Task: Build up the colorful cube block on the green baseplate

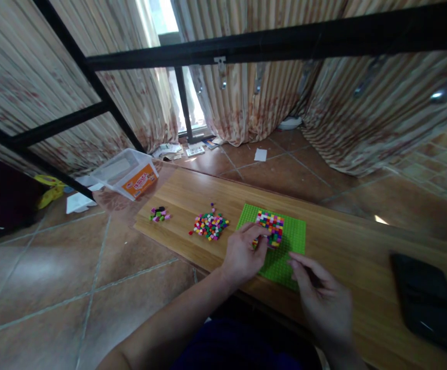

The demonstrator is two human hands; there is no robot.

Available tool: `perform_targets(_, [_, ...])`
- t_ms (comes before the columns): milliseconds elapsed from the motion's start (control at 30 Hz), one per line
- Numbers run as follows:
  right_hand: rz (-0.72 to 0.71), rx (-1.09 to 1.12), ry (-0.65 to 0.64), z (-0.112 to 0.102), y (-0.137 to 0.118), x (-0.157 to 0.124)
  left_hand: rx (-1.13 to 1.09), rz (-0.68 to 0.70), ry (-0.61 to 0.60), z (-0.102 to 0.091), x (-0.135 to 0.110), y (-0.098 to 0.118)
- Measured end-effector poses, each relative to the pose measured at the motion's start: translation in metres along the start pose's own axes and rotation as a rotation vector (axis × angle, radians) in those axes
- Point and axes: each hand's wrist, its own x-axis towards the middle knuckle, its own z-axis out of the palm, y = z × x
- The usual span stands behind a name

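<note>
A green studded baseplate (pixel 297 234) lies on the wooden table. On it stands a block of small multicoloured toy bricks (pixel 275 224), packed in rows. My left hand (pixel 245 253) is over the plate's left part, its thumb and forefinger pinched at the block's near left side and covering part of it. Whatever is between those fingertips is too small to make out. My right hand (pixel 321 295) hovers by the plate's near right corner, thumb and forefinger closed together, apart from the block. Its fingertips hide anything they may hold.
A heap of loose bricks (pixel 210 226) lies left of the plate, with a smaller heap (pixel 160 215) farther left. A clear plastic tub (pixel 130 177) with an orange label sits at the table's left end. A black phone-like slab (pixel 427 303) lies at right. Black metal bars (pixel 246 49) cross beyond.
</note>
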Motion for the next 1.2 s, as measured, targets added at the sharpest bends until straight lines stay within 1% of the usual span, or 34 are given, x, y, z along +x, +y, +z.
perform_targets(67, [0.018,0.005,0.019,-0.002,0.002,0.003,0.061,0.019,-0.001,0.003,0.002,-0.002])
perform_targets(167, [0.036,0.015,0.040,-0.003,0.006,0.006,0.142,0.089,-0.014,0.006,0.003,-0.006])
perform_targets(267, [0.057,0.037,0.039,-0.001,0.009,0.009,0.167,0.166,-0.024,0.009,0.004,-0.008])
perform_targets(433, [0.073,0.064,0.041,0.001,0.012,0.013,0.198,0.225,-0.050,0.013,0.002,-0.012])
perform_targets(633, [0.046,0.068,0.044,0.004,0.012,0.019,0.245,0.244,-0.050,0.015,-0.001,-0.017])
perform_targets(700, [0.047,0.070,0.031,0.006,0.012,0.020,0.254,0.243,-0.030,0.016,-0.001,-0.019])
perform_targets(800, [0.061,0.087,0.023,0.009,0.014,0.022,0.264,0.195,-0.016,0.017,-0.001,-0.020])
perform_targets(900, [0.072,0.099,0.008,0.011,0.015,0.025,0.255,0.171,-0.041,0.016,0.000,-0.020])
perform_targets(1067, [0.088,0.108,-0.006,0.014,0.016,0.030,0.207,0.195,-0.066,0.011,0.004,-0.019])
perform_targets(1200, [0.080,0.124,-0.019,0.016,0.017,0.033,0.190,0.226,-0.058,0.009,0.006,-0.019])
